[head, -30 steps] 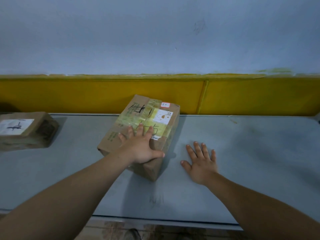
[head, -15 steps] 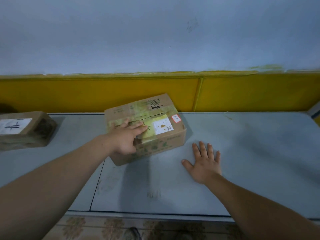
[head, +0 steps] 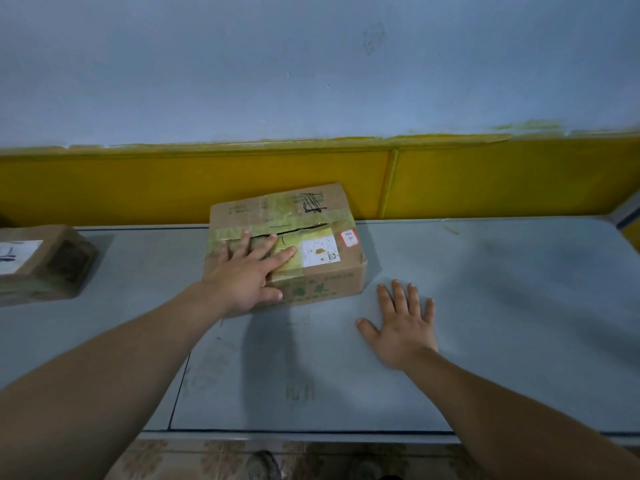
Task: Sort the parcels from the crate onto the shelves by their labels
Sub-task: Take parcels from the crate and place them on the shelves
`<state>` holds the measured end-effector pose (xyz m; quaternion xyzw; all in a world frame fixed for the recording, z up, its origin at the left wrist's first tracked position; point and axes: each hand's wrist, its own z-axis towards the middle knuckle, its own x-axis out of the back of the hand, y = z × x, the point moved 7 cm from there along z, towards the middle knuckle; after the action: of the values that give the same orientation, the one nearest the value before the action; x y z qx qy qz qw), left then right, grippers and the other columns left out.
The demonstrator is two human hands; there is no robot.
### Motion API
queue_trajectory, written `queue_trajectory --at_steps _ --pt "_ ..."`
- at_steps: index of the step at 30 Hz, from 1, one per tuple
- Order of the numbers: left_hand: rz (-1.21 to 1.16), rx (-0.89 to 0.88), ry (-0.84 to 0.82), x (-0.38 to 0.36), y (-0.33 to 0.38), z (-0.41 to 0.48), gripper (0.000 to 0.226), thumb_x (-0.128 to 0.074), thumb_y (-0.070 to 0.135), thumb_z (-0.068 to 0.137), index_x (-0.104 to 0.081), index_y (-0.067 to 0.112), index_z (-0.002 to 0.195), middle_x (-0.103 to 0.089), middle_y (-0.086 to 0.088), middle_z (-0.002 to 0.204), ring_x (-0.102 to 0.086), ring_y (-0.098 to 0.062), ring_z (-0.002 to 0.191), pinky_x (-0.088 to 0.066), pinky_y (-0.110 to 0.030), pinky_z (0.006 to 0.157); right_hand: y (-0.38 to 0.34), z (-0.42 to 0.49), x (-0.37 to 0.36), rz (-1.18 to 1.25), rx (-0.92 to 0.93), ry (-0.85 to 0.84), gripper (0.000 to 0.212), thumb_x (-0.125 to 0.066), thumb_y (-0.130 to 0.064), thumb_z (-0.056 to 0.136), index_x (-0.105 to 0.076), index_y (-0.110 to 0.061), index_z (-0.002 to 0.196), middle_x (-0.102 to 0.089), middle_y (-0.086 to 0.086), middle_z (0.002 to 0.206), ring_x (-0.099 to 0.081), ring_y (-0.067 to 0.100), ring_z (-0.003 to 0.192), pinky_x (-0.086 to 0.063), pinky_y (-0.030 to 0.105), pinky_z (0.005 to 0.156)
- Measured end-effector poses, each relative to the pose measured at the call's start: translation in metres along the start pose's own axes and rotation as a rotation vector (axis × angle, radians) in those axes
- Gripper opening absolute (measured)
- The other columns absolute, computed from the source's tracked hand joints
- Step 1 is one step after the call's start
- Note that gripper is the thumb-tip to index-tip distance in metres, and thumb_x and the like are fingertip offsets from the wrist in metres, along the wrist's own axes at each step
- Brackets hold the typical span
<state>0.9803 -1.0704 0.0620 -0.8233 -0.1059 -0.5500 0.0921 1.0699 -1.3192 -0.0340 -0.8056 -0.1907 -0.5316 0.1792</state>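
A taped cardboard parcel (head: 311, 216) with a white label and a small red-edged sticker lies on the grey shelf (head: 485, 306), close to the yellow back panel. My left hand (head: 247, 271) rests flat on the parcel's top near its left end, fingers straight and spread, thumb against the front face. To the right of the parcel, my right hand (head: 401, 323) lies flat on the shelf with fingers spread, not touching the box.
A second cardboard parcel (head: 52, 261) with a white label sits at the shelf's far left. The yellow panel (head: 485, 178) and pale wall close off the back. The shelf's front edge (head: 311, 436) runs below my arms, with tiled floor beneath.
My left hand has turned the parcel from a diagonal pose to lie lengthwise along the back panel and pushed it farther back. My right hand stayed flat on the shelf.
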Motion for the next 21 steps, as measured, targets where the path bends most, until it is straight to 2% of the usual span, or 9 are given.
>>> queue_trajectory --at_steps 6,10,15,18,21 --pt "0.055 -0.117 0.000 -0.001 0.009 0.011 0.084 -0.051 0.058 0.091 0.013 0.052 0.145 0.027 0.017 0.154 0.028 -0.030 0.143 0.010 -0.059 0.115 0.001 0.001 0.000 0.013 0.003 0.016 0.084 -0.015 -0.072 0.092 0.003 -0.024 0.158 0.016 0.002 0.165 0.023 0.029 0.149 0.011 0.055 0.119" --pt "0.114 -0.175 -0.019 -0.006 0.009 0.011 0.084 -0.049 0.059 0.091 0.021 0.053 0.137 0.032 0.016 0.149 0.032 -0.027 0.141 0.013 -0.057 0.114 0.000 0.001 0.000 0.015 0.003 0.018 0.084 -0.015 -0.073 0.092 0.001 -0.024 0.159 0.016 0.003 0.165 0.024 0.028 0.149 0.012 0.056 0.119" --pt "0.113 -0.123 0.011 0.001 0.011 0.018 0.085 -0.049 0.059 0.091 0.019 0.052 0.142 0.030 0.009 0.156 0.028 -0.030 0.144 0.010 -0.057 0.116 0.001 0.002 0.001 0.027 0.000 0.030 0.084 -0.017 -0.072 0.092 0.000 -0.024 0.158 0.014 0.001 0.165 0.022 0.028 0.149 0.011 0.055 0.119" --pt "0.071 -0.011 0.043 0.003 0.010 0.019 0.090 -0.048 0.071 0.084 0.016 0.054 0.144 0.033 0.001 0.156 0.026 -0.032 0.145 0.006 -0.055 0.118 0.000 0.001 0.002 0.040 -0.001 0.034 0.084 -0.018 -0.072 0.092 0.001 -0.024 0.158 0.014 0.001 0.165 0.022 0.027 0.150 0.011 0.055 0.119" --pt "0.087 0.029 0.030 0.001 0.010 0.021 0.090 -0.039 0.081 0.080 0.018 0.054 0.144 0.029 -0.002 0.158 0.023 -0.034 0.145 0.004 -0.055 0.118 0.000 0.001 0.002 0.036 -0.002 0.028 0.084 -0.017 -0.072 0.092 0.002 -0.024 0.158 0.015 0.001 0.165 0.023 0.027 0.149 0.011 0.055 0.119"
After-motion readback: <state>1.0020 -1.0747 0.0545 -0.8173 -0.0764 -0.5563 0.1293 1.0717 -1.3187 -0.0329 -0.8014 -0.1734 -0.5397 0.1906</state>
